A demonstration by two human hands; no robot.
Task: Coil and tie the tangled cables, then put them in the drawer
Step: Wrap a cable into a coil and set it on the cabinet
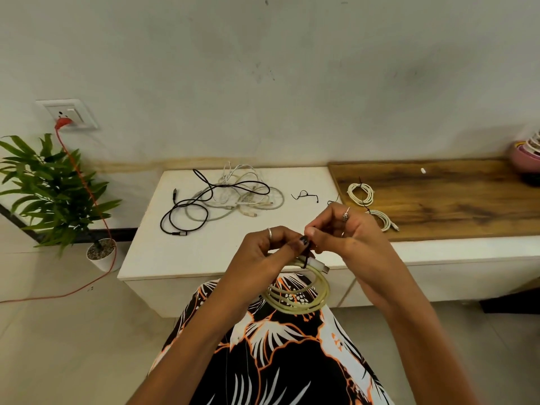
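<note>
A coiled yellowish-white cable (304,299) hangs below my hands, in front of the white cabinet top (181,252). My left hand (263,252) pinches the coil's top together with a thin black tie (306,255) wrapped round it. My right hand (339,232) pinches the other end of that tie, fingertips touching the left hand's. A tangle of white and black cables (222,197) lies on the cabinet top behind. Two coiled, tied white cables (361,194) (382,219) rest on the wooden board (453,200) to the right.
Loose black ties (304,195) lie on the cabinet top near the board. A potted plant (58,188) stands on the floor at left, beside a wall socket (68,114) with a red cord (96,206). Stacked bowls (526,156) sit at the far right.
</note>
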